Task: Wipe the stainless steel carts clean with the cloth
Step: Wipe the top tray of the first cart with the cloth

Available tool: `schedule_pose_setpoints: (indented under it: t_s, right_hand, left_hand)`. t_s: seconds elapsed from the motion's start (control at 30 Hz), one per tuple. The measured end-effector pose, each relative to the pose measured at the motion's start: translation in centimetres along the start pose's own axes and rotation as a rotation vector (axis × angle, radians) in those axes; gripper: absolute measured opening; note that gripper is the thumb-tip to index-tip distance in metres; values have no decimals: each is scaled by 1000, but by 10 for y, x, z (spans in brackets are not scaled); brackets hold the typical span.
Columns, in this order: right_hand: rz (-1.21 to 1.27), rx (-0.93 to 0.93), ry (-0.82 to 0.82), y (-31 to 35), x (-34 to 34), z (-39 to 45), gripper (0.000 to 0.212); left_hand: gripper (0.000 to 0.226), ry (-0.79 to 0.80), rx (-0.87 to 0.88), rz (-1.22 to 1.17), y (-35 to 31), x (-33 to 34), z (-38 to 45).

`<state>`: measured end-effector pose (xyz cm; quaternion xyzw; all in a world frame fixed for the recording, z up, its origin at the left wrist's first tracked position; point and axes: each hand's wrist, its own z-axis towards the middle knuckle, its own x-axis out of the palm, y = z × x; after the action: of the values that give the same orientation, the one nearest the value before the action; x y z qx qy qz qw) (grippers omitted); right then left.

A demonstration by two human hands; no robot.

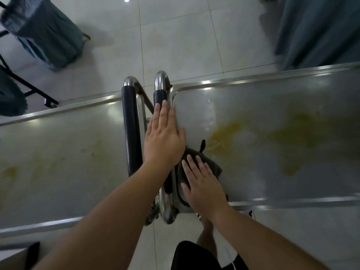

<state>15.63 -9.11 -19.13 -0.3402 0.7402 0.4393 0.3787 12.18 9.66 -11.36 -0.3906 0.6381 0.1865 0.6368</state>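
Observation:
Two stainless steel carts stand side by side, handles meeting in the middle. The right cart [272, 195] carries a yellow smear [226, 131] across its top. The left cart [64, 172] shows fainter yellowish stains [9, 170]. A dark grey-green cloth [211, 164] lies at the right cart's left end. My right hand [202, 188] presses flat on the cloth, fingers spread. My left hand [165, 135] rests flat on the right cart's black-padded handle [160, 96] and the tray's left rim, fingers straight, holding nothing.
The left cart's black-padded handle [131, 129] runs beside my left forearm. Chairs with teal covers [48, 36] stand at the back left, and teal fabric [319, 30] hangs at the back right. Pale floor tiles [175, 36] lie beyond the carts. My legs show below.

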Motion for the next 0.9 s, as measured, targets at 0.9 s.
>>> schedule_pose_setpoints:
  t_s: [0.9]
  right_hand:
    - [-135, -143, -53, -72, -77, 218, 66]
  left_hand:
    - [67, -102, -15, 11, -10, 3, -2]
